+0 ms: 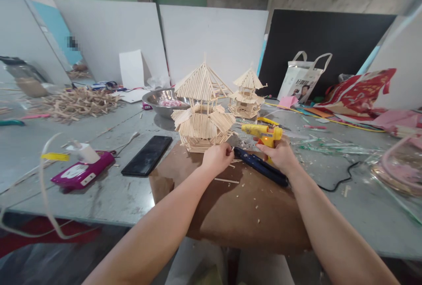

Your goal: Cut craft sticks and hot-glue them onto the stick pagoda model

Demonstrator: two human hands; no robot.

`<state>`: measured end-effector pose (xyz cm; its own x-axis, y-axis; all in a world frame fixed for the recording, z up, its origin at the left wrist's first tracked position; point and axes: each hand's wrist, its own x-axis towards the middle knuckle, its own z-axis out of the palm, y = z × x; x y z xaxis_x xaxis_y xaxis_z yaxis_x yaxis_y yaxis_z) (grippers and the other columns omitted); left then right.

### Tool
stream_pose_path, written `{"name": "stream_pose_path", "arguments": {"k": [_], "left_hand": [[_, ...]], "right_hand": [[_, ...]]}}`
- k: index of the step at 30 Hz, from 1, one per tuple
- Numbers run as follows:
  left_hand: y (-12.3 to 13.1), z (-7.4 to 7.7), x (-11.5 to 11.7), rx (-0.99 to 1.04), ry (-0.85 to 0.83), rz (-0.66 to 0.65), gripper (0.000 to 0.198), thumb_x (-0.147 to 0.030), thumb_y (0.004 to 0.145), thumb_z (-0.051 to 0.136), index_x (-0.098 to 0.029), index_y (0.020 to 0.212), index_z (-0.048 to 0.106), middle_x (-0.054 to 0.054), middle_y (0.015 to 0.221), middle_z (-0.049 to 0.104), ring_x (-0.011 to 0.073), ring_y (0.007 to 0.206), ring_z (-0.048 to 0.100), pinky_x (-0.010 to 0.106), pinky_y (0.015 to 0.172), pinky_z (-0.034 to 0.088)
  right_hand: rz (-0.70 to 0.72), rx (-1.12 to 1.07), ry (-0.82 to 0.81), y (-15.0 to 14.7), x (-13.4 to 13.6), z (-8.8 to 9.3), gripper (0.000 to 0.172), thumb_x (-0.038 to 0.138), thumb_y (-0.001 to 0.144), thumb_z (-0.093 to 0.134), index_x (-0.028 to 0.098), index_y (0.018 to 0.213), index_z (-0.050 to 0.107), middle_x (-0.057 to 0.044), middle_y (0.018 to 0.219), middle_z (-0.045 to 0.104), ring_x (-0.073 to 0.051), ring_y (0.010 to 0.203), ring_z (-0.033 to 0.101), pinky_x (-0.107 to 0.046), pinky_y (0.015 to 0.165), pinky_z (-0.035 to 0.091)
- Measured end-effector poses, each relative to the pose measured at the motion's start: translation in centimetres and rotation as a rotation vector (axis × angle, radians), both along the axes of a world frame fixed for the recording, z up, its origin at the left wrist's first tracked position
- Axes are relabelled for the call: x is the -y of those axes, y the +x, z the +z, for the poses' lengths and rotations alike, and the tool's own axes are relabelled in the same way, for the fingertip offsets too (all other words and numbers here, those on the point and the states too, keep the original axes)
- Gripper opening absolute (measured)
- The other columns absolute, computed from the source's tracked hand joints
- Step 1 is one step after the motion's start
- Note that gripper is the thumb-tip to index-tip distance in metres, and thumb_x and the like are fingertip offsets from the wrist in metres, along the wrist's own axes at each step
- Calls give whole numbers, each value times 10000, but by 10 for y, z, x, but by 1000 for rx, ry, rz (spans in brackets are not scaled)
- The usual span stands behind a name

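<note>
A two-tiered pagoda model (204, 122) built of thin wooden sticks stands at the back of a brown board (244, 214). My left hand (217, 158) is closed in a pinch in front of the model's lower right base; whatever its fingertips hold is too small to make out. In my right hand (280, 153) is a yellow glue gun (262, 132), its nozzle pointing left toward the model. Dark blue pliers (260, 166) lie on the board between my hands. A loose stick (227, 181) rests nearer me.
A smaller stick pagoda (247, 96) and a metal bowl (165, 102) stand behind. To the left are a black phone (147, 155), a purple power strip (82, 170) with cables, and a heap of sticks (79, 102). Glass strips (339, 148) lie right, near a black cord (343, 181).
</note>
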<state>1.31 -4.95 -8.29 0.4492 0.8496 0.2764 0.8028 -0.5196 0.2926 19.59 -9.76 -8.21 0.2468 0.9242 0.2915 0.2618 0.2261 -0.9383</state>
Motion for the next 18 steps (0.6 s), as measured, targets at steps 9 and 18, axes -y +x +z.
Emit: {"name": "stream_pose_path", "arguments": {"k": [9,18], "left_hand": [[-1,-1,0,-11,11,1,210,-325,718,399,-202,760,563,28,670,591,149,620,540,232,547,353],[4,-3,5,-49,5,-166,192,-324,695,405,-212,722,559,-3,629,585,123,573,515,208,496,311]], "right_hand": [[38,-13,-8,-2,4,3,229,373,595,595,162,662,535,17,535,547,-53,313,355,-209,308,309],[195,-375,123,-23,9,1,173,285,606,623,186,734,561,0,709,601,-151,662,585,-301,671,458]]}}
